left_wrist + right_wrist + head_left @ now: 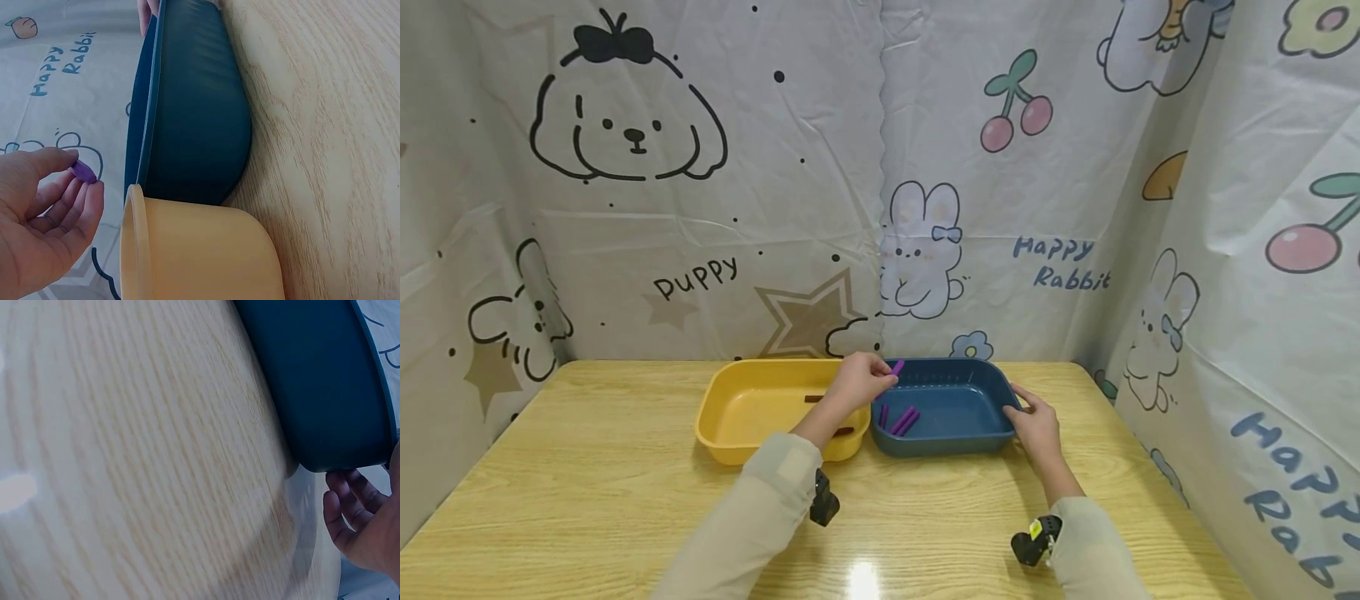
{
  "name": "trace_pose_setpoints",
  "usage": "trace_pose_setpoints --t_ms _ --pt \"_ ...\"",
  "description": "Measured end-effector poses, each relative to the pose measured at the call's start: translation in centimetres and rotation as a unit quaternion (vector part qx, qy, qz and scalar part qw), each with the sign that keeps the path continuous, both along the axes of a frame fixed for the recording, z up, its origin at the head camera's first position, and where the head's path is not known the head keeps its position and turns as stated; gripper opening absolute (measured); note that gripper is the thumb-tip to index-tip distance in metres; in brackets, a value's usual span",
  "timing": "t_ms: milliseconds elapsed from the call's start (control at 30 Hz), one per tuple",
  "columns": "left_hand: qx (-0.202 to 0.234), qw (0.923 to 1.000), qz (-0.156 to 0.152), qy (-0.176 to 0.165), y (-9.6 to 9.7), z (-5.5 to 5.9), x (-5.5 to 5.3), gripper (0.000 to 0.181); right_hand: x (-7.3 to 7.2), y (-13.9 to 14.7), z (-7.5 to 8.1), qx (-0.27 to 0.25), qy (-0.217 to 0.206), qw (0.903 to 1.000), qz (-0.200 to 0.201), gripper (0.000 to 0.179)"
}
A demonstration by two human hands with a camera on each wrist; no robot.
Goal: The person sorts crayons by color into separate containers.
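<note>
My left hand (862, 379) pinches a purple stick (897, 367) between thumb and fingertips, over the side where the two bins meet. In the left wrist view the end of this purple stick (84, 172) shows between thumb and fingers. Below it, in the left part of the blue bin (958, 446), lie several more purple sticks (905, 421). At that bin's right end, my right hand (1037, 423) grips the rim, thumb over the edge and fingers outside. The right wrist view shows those fingers (355, 509) against the outer wall.
A yellow bin (722, 400) stands against the blue bin's left side. Brown sticks (844, 431) lie in it, partly hidden by my left arm. Both bins rest on a wooden table (925, 517), with a printed curtain (820, 208) behind and at the sides.
</note>
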State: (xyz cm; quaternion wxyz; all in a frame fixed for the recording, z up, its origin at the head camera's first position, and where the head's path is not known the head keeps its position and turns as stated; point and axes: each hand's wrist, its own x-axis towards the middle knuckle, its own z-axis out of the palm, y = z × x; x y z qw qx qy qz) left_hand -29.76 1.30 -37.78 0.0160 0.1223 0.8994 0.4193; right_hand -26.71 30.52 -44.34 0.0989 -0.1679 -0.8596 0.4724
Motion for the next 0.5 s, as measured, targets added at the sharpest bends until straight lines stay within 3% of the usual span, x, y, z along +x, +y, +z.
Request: trace_pose_setpoints --t_ms 500 --pt "0.024 0.9993 0.027 0.003 0.7 -0.63 -0.64 0.021 -0.12 0.24 -0.26 0.0 0.004 1.0 0.001 0.046"
